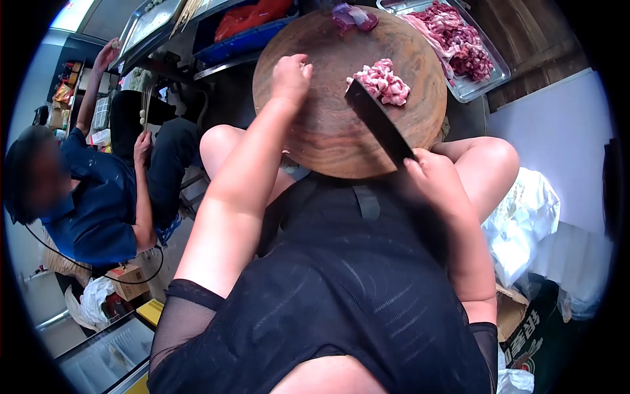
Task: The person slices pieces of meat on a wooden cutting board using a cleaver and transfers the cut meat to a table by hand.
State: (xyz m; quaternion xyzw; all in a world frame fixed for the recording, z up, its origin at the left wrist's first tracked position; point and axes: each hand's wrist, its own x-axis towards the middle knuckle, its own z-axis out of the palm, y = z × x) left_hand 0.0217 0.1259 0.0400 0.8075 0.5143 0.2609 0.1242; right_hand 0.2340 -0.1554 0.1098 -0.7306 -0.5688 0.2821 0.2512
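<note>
My right hand (434, 177) grips the handle of a dark cleaver (379, 125), its blade slanting up and left over the round wooden chopping block (321, 134). The blade's far end meets the edge of a small pile of diced meat (382, 82). My left hand (292, 80) is curled closed over the block's left side, apart from the pile; a pale bit shows at its fingers, too small to name. At the block's far edge lies a dark red piece of meat (354, 18).
Beyond the block on the right, a metal tray (482, 88) holds cut meat. A blue crate (243, 47) with a red bag stands at the far left. A co-worker (98, 197) sits at left, holding skewers (146, 108). White plastic bags (522, 223) lie by my right knee.
</note>
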